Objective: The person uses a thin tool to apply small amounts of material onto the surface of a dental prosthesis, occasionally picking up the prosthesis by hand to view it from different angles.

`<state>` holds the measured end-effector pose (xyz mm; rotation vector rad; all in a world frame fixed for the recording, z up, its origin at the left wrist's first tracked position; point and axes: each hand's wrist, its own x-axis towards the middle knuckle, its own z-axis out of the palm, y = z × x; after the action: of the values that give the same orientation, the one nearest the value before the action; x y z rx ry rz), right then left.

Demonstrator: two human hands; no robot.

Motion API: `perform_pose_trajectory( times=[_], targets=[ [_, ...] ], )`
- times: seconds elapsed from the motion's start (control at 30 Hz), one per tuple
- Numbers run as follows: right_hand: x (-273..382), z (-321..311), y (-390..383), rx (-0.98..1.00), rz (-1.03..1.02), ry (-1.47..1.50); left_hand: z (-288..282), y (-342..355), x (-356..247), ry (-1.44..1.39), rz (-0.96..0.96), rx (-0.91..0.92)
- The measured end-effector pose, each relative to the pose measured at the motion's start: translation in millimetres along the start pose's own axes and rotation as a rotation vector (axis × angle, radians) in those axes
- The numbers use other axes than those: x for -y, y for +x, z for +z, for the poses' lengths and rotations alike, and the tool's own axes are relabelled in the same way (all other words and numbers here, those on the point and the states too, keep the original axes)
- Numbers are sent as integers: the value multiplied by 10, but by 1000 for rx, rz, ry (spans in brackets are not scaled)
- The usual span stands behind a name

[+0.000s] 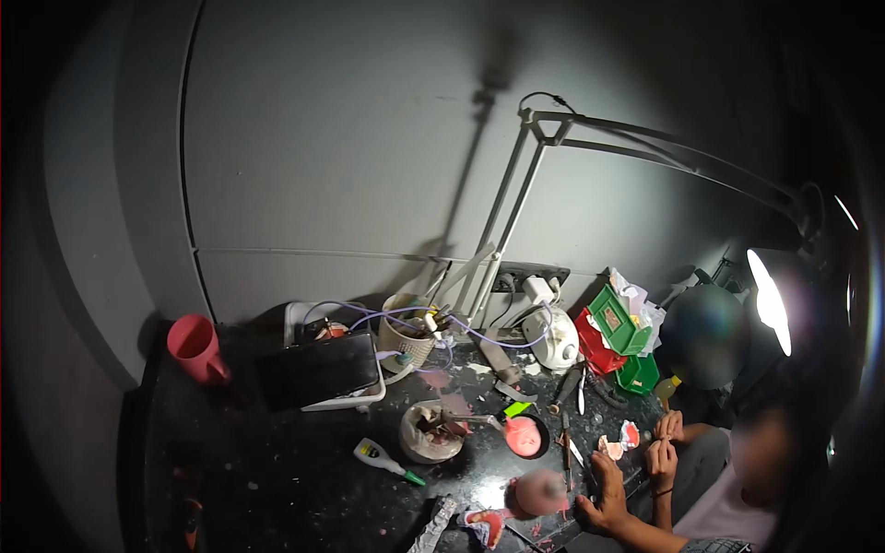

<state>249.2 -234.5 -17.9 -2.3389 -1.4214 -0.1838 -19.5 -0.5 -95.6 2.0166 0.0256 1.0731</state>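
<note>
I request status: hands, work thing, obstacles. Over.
Left hand out of view. Right hand by pale dental model, hold unclear. Co-worker's hands close, to the right.

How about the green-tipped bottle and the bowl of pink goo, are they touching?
Apart. The head view shows black tabletop between the bottle and the bowl.

Glossy tabletop (pixel 295 493) (dusty, smeared), waxy-looking denture model (pixel 630 435), crinkled foil-like wrapping (pixel 435 525), smooth plastic-looking mug (pixel 213 368)

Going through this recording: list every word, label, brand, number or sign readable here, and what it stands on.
No text is readable, so nothing to quote.
White bottle with a green tip: its yellow-and-dark label is too small and blurred to read.
</note>
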Motion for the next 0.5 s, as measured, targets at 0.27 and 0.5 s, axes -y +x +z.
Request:
perform_pose_trajectory(
  times=[0.27, 0.5],
  targets=[
    [-15, -48, 128, 87, 19, 68, -84, 130, 67, -2, -55, -44],
    [47, -61, 96, 121, 17, 4, -262, 162, 119, -13, -73, -55]
  ],
)
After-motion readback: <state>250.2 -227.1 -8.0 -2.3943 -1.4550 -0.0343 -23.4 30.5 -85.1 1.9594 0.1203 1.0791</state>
